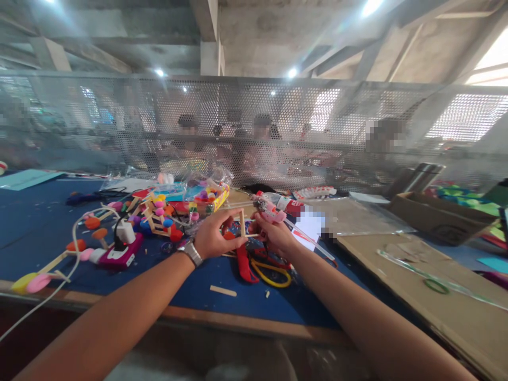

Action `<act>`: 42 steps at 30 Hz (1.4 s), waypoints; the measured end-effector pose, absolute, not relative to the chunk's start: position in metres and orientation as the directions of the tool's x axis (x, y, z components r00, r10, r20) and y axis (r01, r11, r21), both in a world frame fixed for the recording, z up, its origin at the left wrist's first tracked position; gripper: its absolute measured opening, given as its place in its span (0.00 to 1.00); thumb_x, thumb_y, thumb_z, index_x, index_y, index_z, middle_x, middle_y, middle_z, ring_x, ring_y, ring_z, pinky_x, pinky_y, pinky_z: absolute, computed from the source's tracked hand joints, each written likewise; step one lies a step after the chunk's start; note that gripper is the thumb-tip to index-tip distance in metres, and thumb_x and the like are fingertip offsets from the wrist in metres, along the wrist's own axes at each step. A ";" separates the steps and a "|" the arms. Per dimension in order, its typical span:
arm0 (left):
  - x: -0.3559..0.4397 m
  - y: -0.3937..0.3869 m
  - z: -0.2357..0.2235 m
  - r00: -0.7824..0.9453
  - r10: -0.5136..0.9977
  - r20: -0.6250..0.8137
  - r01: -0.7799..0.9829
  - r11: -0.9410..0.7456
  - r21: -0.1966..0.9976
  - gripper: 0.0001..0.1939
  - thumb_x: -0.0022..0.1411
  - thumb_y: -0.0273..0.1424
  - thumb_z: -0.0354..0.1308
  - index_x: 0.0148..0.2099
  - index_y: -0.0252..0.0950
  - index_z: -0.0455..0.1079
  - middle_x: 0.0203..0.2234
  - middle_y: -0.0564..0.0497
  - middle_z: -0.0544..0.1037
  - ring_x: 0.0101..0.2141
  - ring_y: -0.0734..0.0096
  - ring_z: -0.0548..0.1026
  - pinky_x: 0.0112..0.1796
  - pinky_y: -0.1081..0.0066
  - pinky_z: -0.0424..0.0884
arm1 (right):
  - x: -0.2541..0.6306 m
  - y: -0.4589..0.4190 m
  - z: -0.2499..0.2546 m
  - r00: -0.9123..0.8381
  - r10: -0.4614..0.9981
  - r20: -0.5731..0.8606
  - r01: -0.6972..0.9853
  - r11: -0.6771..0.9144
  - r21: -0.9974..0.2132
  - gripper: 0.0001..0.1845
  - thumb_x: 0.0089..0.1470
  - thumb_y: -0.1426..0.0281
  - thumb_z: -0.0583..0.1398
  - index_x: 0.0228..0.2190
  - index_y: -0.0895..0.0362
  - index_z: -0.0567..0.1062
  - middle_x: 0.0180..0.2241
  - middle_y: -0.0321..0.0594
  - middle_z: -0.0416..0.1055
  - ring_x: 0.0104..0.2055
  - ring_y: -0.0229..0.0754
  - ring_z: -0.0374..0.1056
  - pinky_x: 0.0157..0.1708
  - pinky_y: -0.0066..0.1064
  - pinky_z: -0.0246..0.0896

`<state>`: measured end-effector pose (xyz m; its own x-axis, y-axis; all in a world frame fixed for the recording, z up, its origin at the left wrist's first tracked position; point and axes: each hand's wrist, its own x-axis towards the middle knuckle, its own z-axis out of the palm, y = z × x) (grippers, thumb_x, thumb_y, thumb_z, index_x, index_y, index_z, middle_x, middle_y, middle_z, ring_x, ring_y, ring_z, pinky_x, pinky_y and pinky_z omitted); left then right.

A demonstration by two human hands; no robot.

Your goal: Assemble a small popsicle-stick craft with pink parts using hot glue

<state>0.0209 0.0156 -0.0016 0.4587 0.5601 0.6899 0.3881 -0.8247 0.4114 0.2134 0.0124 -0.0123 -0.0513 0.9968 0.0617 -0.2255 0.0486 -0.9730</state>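
Note:
Between the thumb and fingers of my left hand (pixel 216 233) is a small frame of wooden craft sticks (pixel 243 223), raised above the blue table. My right hand (pixel 278 235) grips a pink hot glue gun (pixel 273 213), with a clear glue stick (pixel 311 241) jutting from its back toward me. The gun's tip is hard to make out. Below both hands lie a red handle-like piece (pixel 245 267) and a yellow loop (pixel 283 283). A loose craft stick (pixel 223 290) rests nearer the table's front edge.
Left of my hands, stick structures with coloured pompoms (pixel 154 214) crowd the table near a purple power strip (pixel 121 254) and its white cable (pixel 73 238). Cardboard (pixel 397 275) and an open cardboard box (pixel 440 214) lie right. A perforated metal screen (pixel 238 121) stands behind, people beyond it.

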 end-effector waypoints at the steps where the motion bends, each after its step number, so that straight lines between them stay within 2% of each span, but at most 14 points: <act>1: 0.021 0.016 -0.002 0.449 0.569 0.689 0.381 -0.819 0.428 0.30 0.53 0.39 0.64 0.57 0.37 0.65 0.27 0.55 0.69 0.24 0.76 0.63 0.29 0.73 0.65 | 0.213 0.012 -0.012 -0.060 0.997 0.055 -0.228 0.040 -0.973 0.26 0.31 0.50 0.71 0.26 0.55 0.72 0.19 0.33 0.71 0.20 0.35 0.62 0.17 0.27 0.48; 4: 0.021 0.018 -0.003 0.412 0.608 0.679 0.368 -0.793 0.486 0.30 0.53 0.39 0.63 0.57 0.36 0.64 0.27 0.56 0.67 0.24 0.76 0.62 0.28 0.73 0.63 | 0.213 0.011 -0.013 -0.097 0.994 0.043 -0.246 0.018 -0.969 0.27 0.29 0.50 0.72 0.25 0.55 0.72 0.20 0.34 0.72 0.20 0.36 0.64 0.17 0.27 0.50; 11: 0.022 0.021 -0.005 0.350 0.673 0.651 0.362 -0.739 0.569 0.30 0.52 0.39 0.65 0.55 0.35 0.63 0.25 0.57 0.66 0.25 0.76 0.63 0.26 0.74 0.62 | 0.212 0.006 -0.011 -0.211 0.975 0.063 -0.229 0.013 -0.973 0.26 0.31 0.52 0.72 0.24 0.57 0.71 0.18 0.34 0.70 0.19 0.33 0.62 0.16 0.24 0.44; 18: 0.025 0.023 -0.010 0.294 0.727 0.621 0.286 -0.687 0.668 0.31 0.48 0.43 0.68 0.49 0.37 0.61 0.27 0.56 0.67 0.25 0.76 0.67 0.26 0.75 0.64 | 0.212 0.007 -0.010 -0.175 0.981 0.089 -0.245 0.044 -0.969 0.25 0.33 0.52 0.71 0.23 0.57 0.70 0.16 0.32 0.66 0.18 0.31 0.58 0.16 0.24 0.42; 20: 0.025 0.023 -0.010 0.291 0.727 0.621 0.277 -0.686 0.673 0.29 0.49 0.43 0.67 0.47 0.37 0.60 0.26 0.57 0.66 0.25 0.75 0.67 0.26 0.74 0.64 | 0.212 0.010 -0.012 -0.144 0.986 0.082 -0.257 0.043 -0.966 0.26 0.31 0.52 0.72 0.22 0.57 0.69 0.16 0.31 0.66 0.18 0.31 0.59 0.16 0.23 0.43; 25: 0.023 0.023 -0.007 0.293 0.716 0.634 0.322 -0.698 0.640 0.14 0.59 0.40 0.60 0.40 0.37 0.62 0.23 0.56 0.67 0.24 0.74 0.67 0.27 0.73 0.64 | 0.212 0.016 -0.014 -0.038 0.997 0.067 -0.275 0.054 -0.960 0.26 0.29 0.54 0.72 0.23 0.56 0.69 0.16 0.31 0.66 0.18 0.33 0.60 0.15 0.24 0.42; 27: 0.023 0.022 -0.005 0.300 0.704 0.643 0.356 -0.708 0.610 0.12 0.61 0.39 0.57 0.36 0.37 0.62 0.22 0.56 0.66 0.24 0.75 0.65 0.27 0.73 0.62 | 0.213 0.017 -0.015 -0.005 0.997 0.073 -0.288 0.068 -0.955 0.26 0.29 0.54 0.72 0.24 0.56 0.69 0.17 0.31 0.66 0.18 0.33 0.61 0.15 0.24 0.41; 33: 0.023 0.023 -0.003 0.284 0.714 0.640 0.407 -0.694 0.593 0.11 0.61 0.39 0.56 0.33 0.36 0.66 0.22 0.54 0.70 0.24 0.75 0.66 0.27 0.73 0.62 | 0.216 0.020 -0.014 0.017 0.990 0.141 -0.341 0.138 -0.930 0.25 0.28 0.57 0.73 0.22 0.56 0.68 0.17 0.31 0.66 0.18 0.31 0.58 0.15 0.23 0.40; 38: 0.024 0.026 -0.006 0.265 0.753 0.603 0.363 -0.657 0.661 0.14 0.63 0.41 0.54 0.35 0.35 0.69 0.25 0.52 0.74 0.26 0.74 0.69 0.29 0.74 0.65 | 0.217 0.018 -0.013 0.017 0.984 0.176 -0.354 0.171 -0.920 0.24 0.29 0.59 0.74 0.22 0.56 0.68 0.17 0.30 0.64 0.19 0.32 0.58 0.16 0.24 0.42; 42: 0.023 0.030 -0.009 0.285 0.768 0.573 0.314 -0.640 0.701 0.16 0.64 0.43 0.52 0.37 0.34 0.69 0.25 0.52 0.73 0.26 0.73 0.69 0.27 0.74 0.65 | 0.216 0.015 -0.010 0.001 0.983 0.185 -0.382 0.171 -0.908 0.26 0.28 0.58 0.74 0.25 0.55 0.68 0.18 0.29 0.64 0.20 0.32 0.60 0.16 0.24 0.43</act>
